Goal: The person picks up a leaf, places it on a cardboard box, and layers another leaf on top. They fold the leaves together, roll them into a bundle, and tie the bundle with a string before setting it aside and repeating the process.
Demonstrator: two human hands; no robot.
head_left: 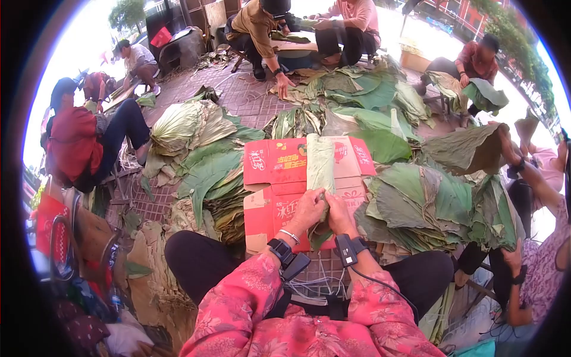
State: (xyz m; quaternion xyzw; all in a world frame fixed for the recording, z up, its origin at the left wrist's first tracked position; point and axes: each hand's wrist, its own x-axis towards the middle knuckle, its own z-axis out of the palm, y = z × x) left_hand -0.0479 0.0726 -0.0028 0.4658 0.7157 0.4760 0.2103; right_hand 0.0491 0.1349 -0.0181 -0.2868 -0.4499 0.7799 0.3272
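Note:
A long pale-green bundle of rolled lotus leaves [321, 163] lies lengthwise over a flattened red cardboard box [267, 166] in front of my knees. My left hand [305, 212] is closed on the near end of the bundle from the left side. From the other side my right hand [341, 215] grips the same end, its fingers close to those of my left. A darker green leaf end shows below the hands. Black devices are strapped to both wrists, with a bracelet above the left one.
Stacks of large leaves lie to the left [208, 160] and right [416, 199] of the cardboard. Several people sit around on low stools; a person at the right [541, 238] holds up a big leaf [470, 149]. White string [321, 276] lies between my legs.

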